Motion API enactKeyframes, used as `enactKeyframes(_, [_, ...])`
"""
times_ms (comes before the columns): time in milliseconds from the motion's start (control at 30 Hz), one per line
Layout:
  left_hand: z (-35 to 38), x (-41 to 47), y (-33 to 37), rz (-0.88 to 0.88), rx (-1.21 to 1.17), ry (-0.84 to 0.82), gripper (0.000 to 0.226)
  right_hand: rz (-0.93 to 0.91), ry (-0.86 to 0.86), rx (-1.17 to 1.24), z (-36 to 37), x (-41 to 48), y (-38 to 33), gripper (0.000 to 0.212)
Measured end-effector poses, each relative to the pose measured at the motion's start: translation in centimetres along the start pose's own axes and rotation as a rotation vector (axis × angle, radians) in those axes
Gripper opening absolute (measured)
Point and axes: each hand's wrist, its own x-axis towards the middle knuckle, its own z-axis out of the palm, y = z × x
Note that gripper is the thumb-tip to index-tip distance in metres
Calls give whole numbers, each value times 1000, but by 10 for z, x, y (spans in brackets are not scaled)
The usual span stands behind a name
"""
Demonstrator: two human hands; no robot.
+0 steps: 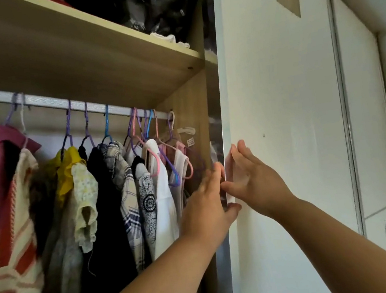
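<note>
A: So, where on the door (281, 109)?
B: At its left edge, with both hands upon it.
A: Left hand (207, 201)?
B: Clamped on that edge: fingers tucked behind the door, somewhat blurred, thumb pressed to its front.
A: Right hand (254, 182)?
B: Just right of the edge, spread flat against the door's face, fingers straight and apart, thumb reaching back to the edge, gripping nothing.
A: And left of the door?
B: Clothes (122, 181) on hangers (107, 123) close by its edge, hung from a rail (44, 102); shelf (99, 55) above those, stacked with dark bags (154, 2).
</note>
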Motion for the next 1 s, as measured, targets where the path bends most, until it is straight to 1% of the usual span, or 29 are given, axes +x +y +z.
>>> enactKeyframes(167, [4,-1,-3,-5,-57,7,91,-19,17,21,7,1,4,86])
enactKeyframes(367, [-3,0,5,-85,-46,-76,94,-15,17,19,9,2,5,86])
enactKeyframes(433, [-9,1,9,-101,23,-117,95,4,10,4,9,2,4,86])
enactKeyframes(500, [-21,-3,12,-100,148,-149,96,30,12,-21,9,0,1,84])
enactKeyframes(567, [-40,-15,13,-87,261,-127,95,19,65,-29,13,-10,-8,80])
enactKeyframes(600, [-51,-24,13,-80,313,-105,94,-18,101,-37,15,-20,-13,79])
enactKeyframes(667, [-80,-46,11,-59,486,-66,91,-153,155,-44,20,-40,-31,78])
enactKeyframes(767, [-132,-80,5,-65,716,-26,84,-319,181,-42,24,-58,-67,75])
enactKeyframes(867, [-193,-112,-3,-110,822,-28,78,-408,191,27,23,-67,-121,72])
enactKeyframes(1000, [-274,-148,-8,-159,924,-31,73,-501,161,109,24,-69,-206,67])
